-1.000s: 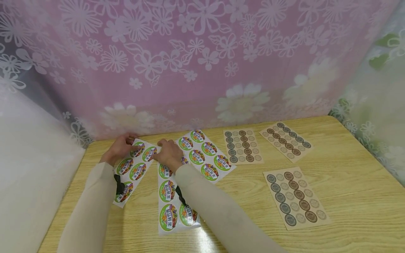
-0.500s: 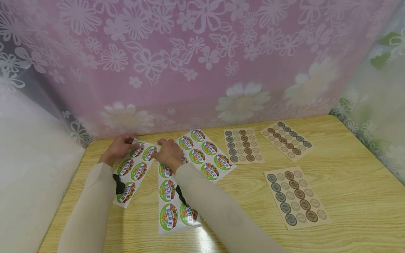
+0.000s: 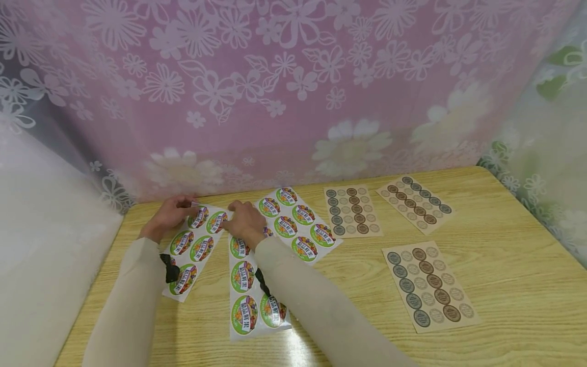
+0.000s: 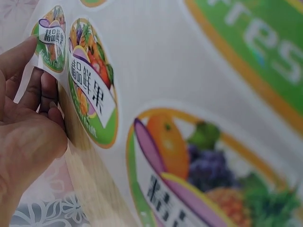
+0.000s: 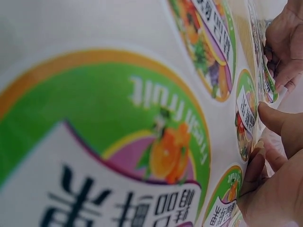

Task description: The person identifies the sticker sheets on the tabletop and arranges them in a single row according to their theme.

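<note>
My left hand (image 3: 168,216) pinches the far left corner of a white sheet of round fruit stickers (image 3: 201,248). In the left wrist view its thumb lies on the printed face of that sheet (image 4: 156,61), with curled fingers underneath. My right hand (image 3: 245,221) pinches the same sheet's far right corner; its thumb (image 5: 272,116) shows at the edge in the right wrist view. Beneath the right wrist lies a second fruit sticker sheet (image 3: 252,290), partly covered by the sleeve. A third fruit sticker sheet (image 3: 286,227) lies slanted just right of the right hand.
Three tan sheets of small round stickers lie on the right: one upright sheet (image 3: 366,204), one slanted sheet (image 3: 418,204) and one nearer sheet (image 3: 430,285). A flowered curtain (image 3: 275,127) hangs along the back edge of the wooden table (image 3: 504,244).
The left hand and forearm have shifted slightly left, and the held sheet's near end has swung a little to the right. The right hand and the other sheets stay nearly still.
</note>
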`<state>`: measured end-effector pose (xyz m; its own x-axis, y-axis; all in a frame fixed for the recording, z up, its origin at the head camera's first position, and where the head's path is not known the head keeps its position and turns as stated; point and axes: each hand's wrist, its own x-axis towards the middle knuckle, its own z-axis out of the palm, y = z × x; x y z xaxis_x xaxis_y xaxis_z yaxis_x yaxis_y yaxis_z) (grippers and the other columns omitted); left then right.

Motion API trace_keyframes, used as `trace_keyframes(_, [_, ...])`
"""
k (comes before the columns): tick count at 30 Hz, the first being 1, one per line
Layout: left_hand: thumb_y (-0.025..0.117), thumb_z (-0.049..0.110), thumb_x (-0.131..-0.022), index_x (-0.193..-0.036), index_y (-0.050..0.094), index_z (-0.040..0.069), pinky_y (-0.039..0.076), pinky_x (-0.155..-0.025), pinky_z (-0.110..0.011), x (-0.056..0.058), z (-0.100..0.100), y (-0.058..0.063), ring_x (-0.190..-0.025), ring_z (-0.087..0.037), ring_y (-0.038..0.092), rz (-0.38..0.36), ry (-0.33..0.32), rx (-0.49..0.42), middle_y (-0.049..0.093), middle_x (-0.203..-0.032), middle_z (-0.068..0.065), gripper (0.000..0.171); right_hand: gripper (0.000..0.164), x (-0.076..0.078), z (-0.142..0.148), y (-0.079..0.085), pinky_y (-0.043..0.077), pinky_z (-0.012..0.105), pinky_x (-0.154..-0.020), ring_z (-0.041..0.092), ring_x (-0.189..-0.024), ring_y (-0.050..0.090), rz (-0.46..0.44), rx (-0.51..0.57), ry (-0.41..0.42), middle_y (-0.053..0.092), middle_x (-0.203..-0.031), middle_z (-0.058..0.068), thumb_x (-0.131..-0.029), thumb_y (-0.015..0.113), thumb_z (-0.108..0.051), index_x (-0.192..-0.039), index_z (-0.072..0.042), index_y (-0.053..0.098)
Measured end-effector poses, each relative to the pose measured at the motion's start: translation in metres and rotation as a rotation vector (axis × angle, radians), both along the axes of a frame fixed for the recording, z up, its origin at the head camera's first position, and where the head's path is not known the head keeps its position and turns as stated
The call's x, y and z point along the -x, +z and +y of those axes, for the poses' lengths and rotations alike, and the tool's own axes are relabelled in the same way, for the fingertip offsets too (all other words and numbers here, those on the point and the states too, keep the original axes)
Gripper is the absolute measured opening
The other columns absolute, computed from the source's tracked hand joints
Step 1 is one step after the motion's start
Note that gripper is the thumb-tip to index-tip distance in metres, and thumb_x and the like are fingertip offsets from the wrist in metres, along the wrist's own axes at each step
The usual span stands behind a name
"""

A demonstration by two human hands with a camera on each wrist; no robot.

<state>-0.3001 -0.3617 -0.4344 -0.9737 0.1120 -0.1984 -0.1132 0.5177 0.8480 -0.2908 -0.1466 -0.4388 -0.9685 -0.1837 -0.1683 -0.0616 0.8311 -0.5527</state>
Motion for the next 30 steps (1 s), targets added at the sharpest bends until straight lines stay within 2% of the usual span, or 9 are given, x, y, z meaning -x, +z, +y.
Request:
trace_keyframes(13, [0.058,0.018,-0.098,-0.122,0.054,-0.006,0.046,-0.077,-0.036,0.0003,-0.0055,-0.0054,-0.091,-0.028,0.053,0.018,-0.011,-0.035,0.053,-0.105,-0.016,0.034,0.038,0.0018,0.0046,-0.0005,0.041,0.034,-0.065,0.014,-0.072,0.049,-0.051,0.045,-0.013,0.053,-0.097,-0.005,-0.082,0.072,-0.049,-0.109,-0.025,0.058])
trace_keyframes(19, [0.057,0.018,-0.098,-0.12,0.055,-0.007,0.043,-0.082,-0.036,-0.0019,-0.005,-0.003,-0.097,-0.024,0.052,0.023,-0.014,-0.017,0.052,-0.117,-0.017,0.033,0.028,0.0014,0.0058,0.0014,0.041,0.033,-0.062,0.012,-0.07,0.049,-0.045,0.067,-0.013,0.053,-0.094,-0.006,-0.082,0.073,-0.046,-0.095,-0.025,0.06])
trace_keyframes(24, [0.055,0.018,-0.099,-0.119,0.055,-0.007,0.046,-0.081,-0.033,-0.003,-0.004,-0.0024,-0.099,-0.023,0.052,0.019,-0.002,0.009,0.047,-0.126,-0.017,0.033,0.017,0.002,0.0049,0.0006,0.042,0.034,-0.061,0.009,-0.069,0.051,-0.034,0.08,-0.017,0.056,-0.093,-0.01,-0.082,0.074,-0.044,-0.08,-0.029,0.065])
trace_keyframes(27, [0.055,0.019,-0.099,-0.12,0.055,-0.007,0.047,-0.08,-0.033,-0.004,-0.004,-0.0019,-0.098,-0.023,0.054,0.016,0.007,0.006,0.046,-0.128,-0.018,0.033,0.015,0.002,0.0044,-0.0003,0.043,0.034,-0.062,0.008,-0.069,0.052,-0.03,0.079,-0.017,0.059,-0.096,-0.011,-0.082,0.073,-0.045,-0.082,-0.031,0.069])
trace_keyframes(30, [0.055,0.019,-0.099,-0.12,0.055,-0.007,0.048,-0.079,-0.033,-0.0043,-0.0049,-0.002,-0.098,-0.022,0.054,0.011,0.016,-0.008,0.045,-0.13,-0.018,0.033,0.022,0.0027,0.0039,-0.0016,0.044,0.034,-0.065,0.009,-0.073,0.053,-0.03,0.067,-0.02,0.059,-0.105,-0.009,-0.083,0.071,-0.048,-0.096,-0.031,0.07])
